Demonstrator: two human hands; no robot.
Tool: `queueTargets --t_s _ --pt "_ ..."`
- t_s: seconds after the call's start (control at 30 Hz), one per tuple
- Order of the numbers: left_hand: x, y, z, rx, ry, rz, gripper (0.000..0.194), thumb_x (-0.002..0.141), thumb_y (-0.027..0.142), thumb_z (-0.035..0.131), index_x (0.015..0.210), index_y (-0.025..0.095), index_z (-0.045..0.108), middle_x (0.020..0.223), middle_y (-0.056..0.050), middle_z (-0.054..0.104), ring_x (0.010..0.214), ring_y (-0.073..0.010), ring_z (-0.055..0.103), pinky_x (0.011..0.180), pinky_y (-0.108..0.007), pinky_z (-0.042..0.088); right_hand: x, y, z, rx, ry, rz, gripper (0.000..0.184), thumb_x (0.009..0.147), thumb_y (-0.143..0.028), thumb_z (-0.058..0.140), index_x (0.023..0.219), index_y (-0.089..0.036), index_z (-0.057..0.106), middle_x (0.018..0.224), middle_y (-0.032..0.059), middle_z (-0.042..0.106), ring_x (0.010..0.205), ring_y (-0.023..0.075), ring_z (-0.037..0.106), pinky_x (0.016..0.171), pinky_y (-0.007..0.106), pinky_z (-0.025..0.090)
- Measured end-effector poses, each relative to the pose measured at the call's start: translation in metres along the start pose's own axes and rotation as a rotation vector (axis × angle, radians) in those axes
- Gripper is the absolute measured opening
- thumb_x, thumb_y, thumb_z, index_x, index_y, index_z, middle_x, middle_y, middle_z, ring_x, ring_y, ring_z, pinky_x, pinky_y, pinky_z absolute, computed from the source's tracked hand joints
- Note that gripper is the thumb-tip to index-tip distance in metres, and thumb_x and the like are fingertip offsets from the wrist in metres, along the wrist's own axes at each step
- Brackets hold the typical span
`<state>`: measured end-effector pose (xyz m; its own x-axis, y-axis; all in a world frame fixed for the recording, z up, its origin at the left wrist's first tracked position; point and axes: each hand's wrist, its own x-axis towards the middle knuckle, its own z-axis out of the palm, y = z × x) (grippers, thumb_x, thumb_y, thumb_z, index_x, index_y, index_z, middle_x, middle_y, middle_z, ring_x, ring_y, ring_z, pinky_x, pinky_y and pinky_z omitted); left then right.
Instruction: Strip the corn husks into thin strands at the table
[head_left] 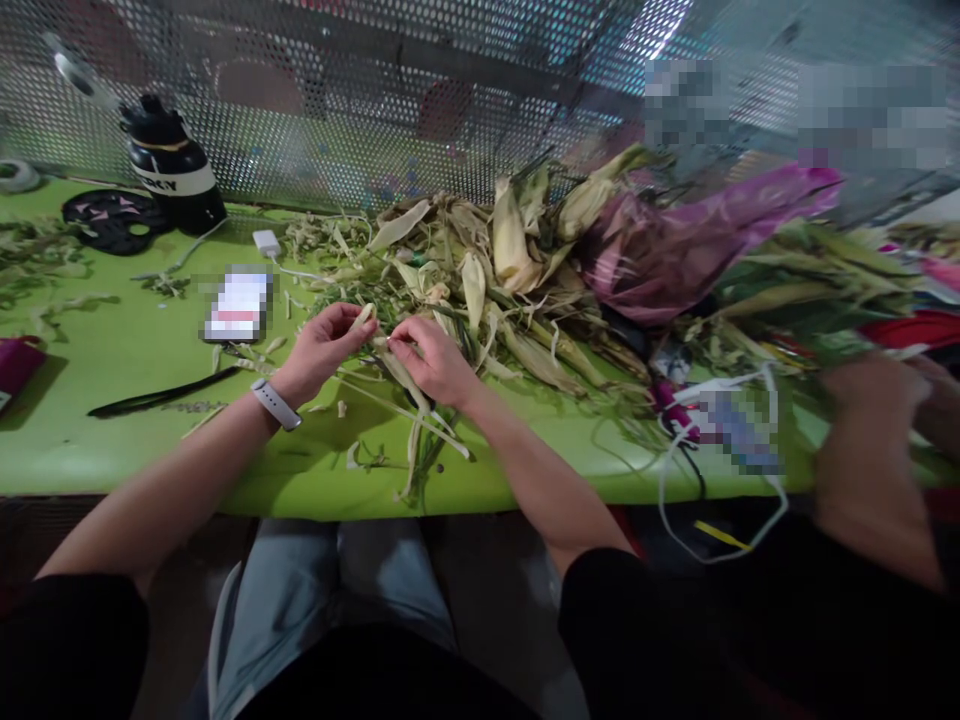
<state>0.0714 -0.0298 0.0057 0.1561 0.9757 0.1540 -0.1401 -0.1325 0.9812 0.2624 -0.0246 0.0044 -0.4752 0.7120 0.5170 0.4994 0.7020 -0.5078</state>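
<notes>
My left hand (326,345), with a pale watch strap on the wrist, is closed in a pinch on a pale yellow-green strip of corn husk (364,316). Close beside it, the thumb and fingers of my right hand (431,360) pinch the same husk material, and a longer piece hangs below. Beyond both hands lies a heap of dry corn husks (517,240), some in whole leaves. Thin strips and stems (412,450) are scattered on the green tabletop (300,470) under my hands. The fingertips partly hide what they grip.
A phone (240,305), a white charger plug (266,243) and a black bottle (171,165) are on the left. A purple plastic bag (675,240) rests on the husks. At right, a co-worker's arm (870,450) is near a white cable (664,490). Perforated metal (337,100) stands behind.
</notes>
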Motion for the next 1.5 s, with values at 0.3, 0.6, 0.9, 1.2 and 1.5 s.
queueTargets --t_s 0.3,0.6,0.9,1.2,1.5 --pt "-0.002 0.006 0.0 -0.001 -0.134 -0.103 0.024 0.073 0.034 0.076 0.081 0.015 0.065 0.072 0.001 0.057 0.06 -0.0067 0.047 0.058 -0.022 0.038 -0.004 -0.001 0.008 0.002 0.09 0.106 0.026 0.096 -0.044 0.041 0.091 -0.021 0.053 0.084 0.0058 0.064 0.077 0.0186 0.059 0.073 0.032 0.042" --pt "0.003 0.006 -0.005 -0.178 -0.135 -0.23 0.022 0.065 0.023 0.083 0.075 0.014 0.066 0.069 0.002 0.061 0.057 -0.0047 0.05 0.053 -0.018 0.038 -0.002 0.015 0.006 0.192 0.179 0.248 0.026 0.092 -0.047 0.051 0.098 -0.021 0.055 0.083 0.0027 0.064 0.078 0.0171 0.063 0.076 0.033 0.051" --pt "0.011 0.001 -0.017 -0.372 -0.116 -0.35 0.012 0.071 0.014 0.077 0.076 0.01 0.067 0.071 -0.002 0.062 0.056 -0.0036 0.052 0.05 -0.015 0.041 -0.001 0.009 0.001 -0.223 0.04 -0.302 0.023 0.089 -0.023 0.058 0.11 -0.032 0.065 0.142 0.0005 0.051 0.139 0.0225 0.037 0.115 0.049 0.032" --pt "0.013 -0.008 -0.02 -0.195 -0.195 -0.253 0.025 0.067 0.029 0.082 0.08 0.015 0.067 0.073 -0.001 0.062 0.056 -0.0058 0.048 0.051 -0.021 0.036 -0.001 -0.007 -0.005 0.339 0.104 -0.039 0.033 0.096 -0.049 0.046 0.094 -0.024 0.069 0.109 0.0062 0.069 0.114 0.0192 0.06 0.104 0.041 0.045" --pt "0.008 -0.007 -0.016 0.097 -0.21 -0.072 0.03 0.072 0.035 0.078 0.089 0.015 0.065 0.083 -0.002 0.065 0.074 -0.0104 0.059 0.071 -0.026 0.046 0.0 0.011 0.011 0.614 0.208 0.414 0.045 0.088 -0.063 0.048 0.103 -0.022 0.059 0.075 0.0014 0.065 0.074 0.0152 0.064 0.071 0.03 0.049"
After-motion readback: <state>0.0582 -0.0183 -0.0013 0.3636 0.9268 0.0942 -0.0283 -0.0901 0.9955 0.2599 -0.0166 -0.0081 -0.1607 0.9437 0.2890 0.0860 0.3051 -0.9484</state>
